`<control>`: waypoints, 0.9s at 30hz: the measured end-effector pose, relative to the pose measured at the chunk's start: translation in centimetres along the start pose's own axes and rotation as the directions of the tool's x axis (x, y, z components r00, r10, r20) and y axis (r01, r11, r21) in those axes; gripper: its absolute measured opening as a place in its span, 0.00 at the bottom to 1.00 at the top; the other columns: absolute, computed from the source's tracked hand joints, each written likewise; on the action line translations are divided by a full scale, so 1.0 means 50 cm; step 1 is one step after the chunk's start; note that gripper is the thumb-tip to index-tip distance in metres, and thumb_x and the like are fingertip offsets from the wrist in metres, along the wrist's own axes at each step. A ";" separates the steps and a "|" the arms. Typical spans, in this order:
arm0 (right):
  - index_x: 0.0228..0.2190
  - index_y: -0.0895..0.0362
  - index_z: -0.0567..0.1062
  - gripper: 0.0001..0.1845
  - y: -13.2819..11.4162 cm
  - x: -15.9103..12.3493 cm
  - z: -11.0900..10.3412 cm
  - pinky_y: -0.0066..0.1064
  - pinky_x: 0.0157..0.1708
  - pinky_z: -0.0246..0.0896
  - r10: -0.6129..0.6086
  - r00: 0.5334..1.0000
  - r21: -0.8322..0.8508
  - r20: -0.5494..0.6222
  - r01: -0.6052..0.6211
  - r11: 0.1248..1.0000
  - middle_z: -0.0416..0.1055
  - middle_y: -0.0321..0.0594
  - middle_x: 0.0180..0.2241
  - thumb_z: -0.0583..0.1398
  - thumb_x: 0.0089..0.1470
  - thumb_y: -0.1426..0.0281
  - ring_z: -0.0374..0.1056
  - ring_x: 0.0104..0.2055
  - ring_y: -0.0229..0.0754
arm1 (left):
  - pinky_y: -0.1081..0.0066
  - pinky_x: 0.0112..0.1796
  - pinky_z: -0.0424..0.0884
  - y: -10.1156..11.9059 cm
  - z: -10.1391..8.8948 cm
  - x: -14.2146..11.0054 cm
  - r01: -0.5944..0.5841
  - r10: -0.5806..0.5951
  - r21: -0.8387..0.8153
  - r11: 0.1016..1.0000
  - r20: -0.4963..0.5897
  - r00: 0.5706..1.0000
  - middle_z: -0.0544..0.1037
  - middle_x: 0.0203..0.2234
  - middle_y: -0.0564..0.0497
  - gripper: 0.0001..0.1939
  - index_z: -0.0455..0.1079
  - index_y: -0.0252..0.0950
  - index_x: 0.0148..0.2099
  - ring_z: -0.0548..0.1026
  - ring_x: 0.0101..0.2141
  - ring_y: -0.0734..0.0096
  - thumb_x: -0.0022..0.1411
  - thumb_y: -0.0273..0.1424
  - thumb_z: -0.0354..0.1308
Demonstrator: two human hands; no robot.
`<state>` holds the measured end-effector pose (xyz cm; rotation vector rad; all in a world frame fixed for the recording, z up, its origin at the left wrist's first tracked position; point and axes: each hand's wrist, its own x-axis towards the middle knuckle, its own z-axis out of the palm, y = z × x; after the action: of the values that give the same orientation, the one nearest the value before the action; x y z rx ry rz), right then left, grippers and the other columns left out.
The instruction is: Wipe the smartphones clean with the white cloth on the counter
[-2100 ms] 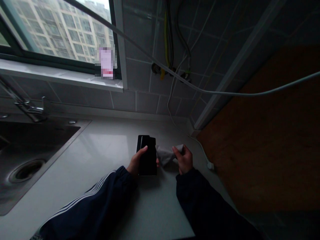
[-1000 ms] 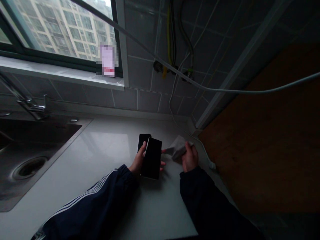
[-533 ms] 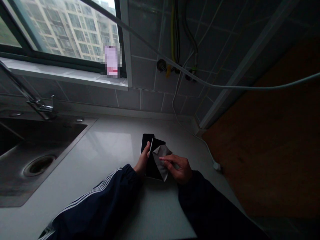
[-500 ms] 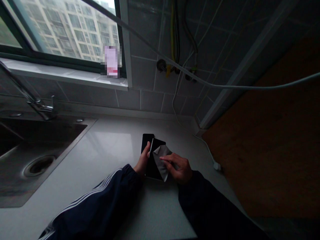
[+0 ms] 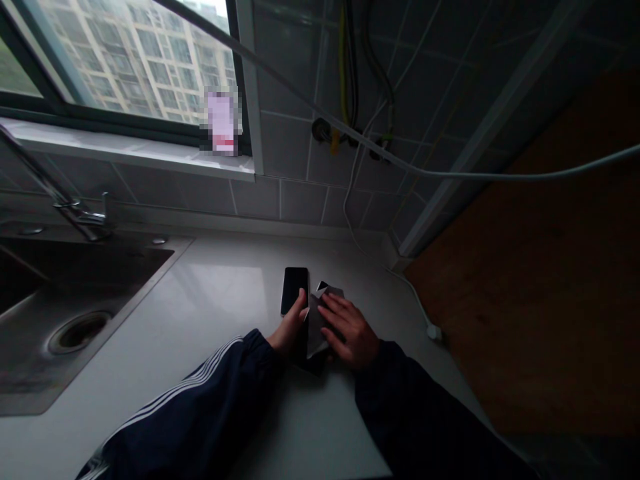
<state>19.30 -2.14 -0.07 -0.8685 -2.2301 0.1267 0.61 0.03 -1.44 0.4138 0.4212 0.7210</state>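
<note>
A black smartphone (image 5: 294, 291) lies flat on the white counter, and my left thumb is close to its lower edge. My left hand (image 5: 289, 327) grips the side of a second dark, flat device (image 5: 300, 353), which is mostly hidden under a grey cloth (image 5: 319, 321). Only its top corner and lower part show. My right hand (image 5: 350, 332) rests on the cloth with its fingers spread, pressing it against the device.
A steel sink (image 5: 75, 320) with a drain and a faucet (image 5: 83, 213) stands left of my hands. A white cable (image 5: 385, 267) runs along the counter to a plug at the right. Beyond the counter's right edge is a brown wooden panel (image 5: 520, 267).
The grey cloth now lies flatter over the second device, under my spread right fingers. That device has slid down and to the right, leaving more of the black smartphone uncovered.
</note>
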 end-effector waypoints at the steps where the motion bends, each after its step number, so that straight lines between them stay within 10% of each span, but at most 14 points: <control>1: 0.64 0.54 0.69 0.28 0.001 -0.001 0.000 0.55 0.62 0.64 0.008 1.000 -0.028 -0.001 -0.008 1.000 0.65 0.49 0.65 0.60 0.63 0.69 0.61 0.68 0.56 | 0.65 0.41 0.74 0.000 0.005 -0.002 0.005 -0.005 0.022 1.000 -0.006 1.000 0.83 0.39 0.37 0.40 0.74 0.29 0.59 0.82 0.40 0.52 0.65 0.60 0.51; 11: 0.73 0.55 0.41 0.44 0.006 -0.009 0.008 0.56 0.70 0.49 0.044 0.997 -0.038 0.055 -0.042 0.998 0.41 0.48 0.74 0.57 0.65 0.69 0.38 0.76 0.55 | 0.59 0.50 0.72 0.008 0.034 -0.017 0.005 -0.013 0.203 0.979 0.038 0.999 0.82 0.47 0.34 0.43 0.72 0.29 0.63 0.80 0.49 0.46 0.62 0.60 0.54; 27: 0.73 0.56 0.37 0.47 -0.011 -0.026 0.037 0.60 0.69 0.45 0.014 0.979 -0.091 0.202 0.004 0.996 0.25 0.47 0.75 0.56 0.66 0.57 0.28 0.76 0.60 | 0.61 0.64 0.60 0.002 0.043 -0.014 -0.061 0.068 0.090 0.994 -0.072 0.995 0.78 0.55 0.37 0.38 0.62 0.29 0.70 0.75 0.58 0.54 0.71 0.54 0.45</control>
<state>18.44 -3.07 -2.02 -0.9470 -2.4393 0.1210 1.17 -0.85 0.54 0.4863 0.5133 0.7843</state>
